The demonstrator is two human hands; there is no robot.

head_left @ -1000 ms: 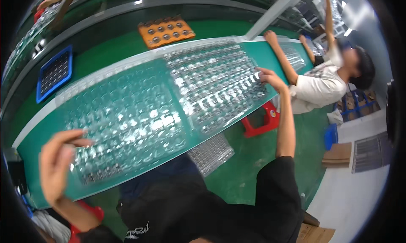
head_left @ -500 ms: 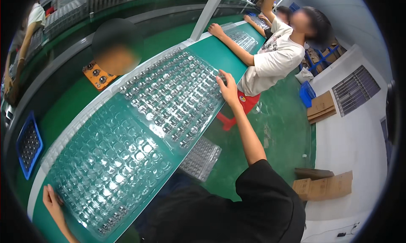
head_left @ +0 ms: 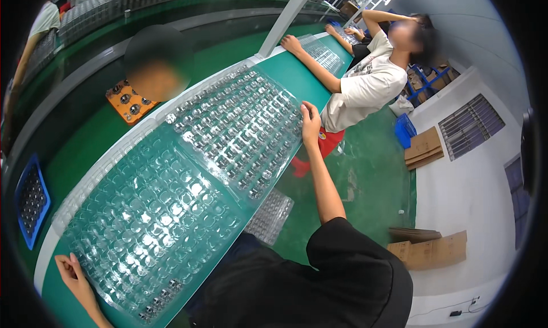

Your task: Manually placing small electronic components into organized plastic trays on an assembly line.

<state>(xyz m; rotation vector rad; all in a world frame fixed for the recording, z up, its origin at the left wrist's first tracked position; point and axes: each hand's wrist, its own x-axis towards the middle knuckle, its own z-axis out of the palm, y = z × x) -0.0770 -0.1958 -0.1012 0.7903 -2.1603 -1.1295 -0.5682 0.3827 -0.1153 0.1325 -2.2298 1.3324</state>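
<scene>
Left hand (head_left: 74, 275) is curling more by left tray (head_left: 154, 214), right hand (head_left: 310, 122) bending at right tray (head_left: 237, 131); can't tell if gripping. Probably positioning, calling for steadiness next.

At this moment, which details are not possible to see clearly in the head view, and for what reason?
All in the head view:
Right hand: whether it pinches the filled clear tray; its own fingers hide the contact.
Left hand: what it holds, if anything; its curled fingers hide this.
Orange tray: partly covered by a blurred patch.
Metallic parts: too small for exact shape.
Tray below: partly hidden by the green table.
</scene>
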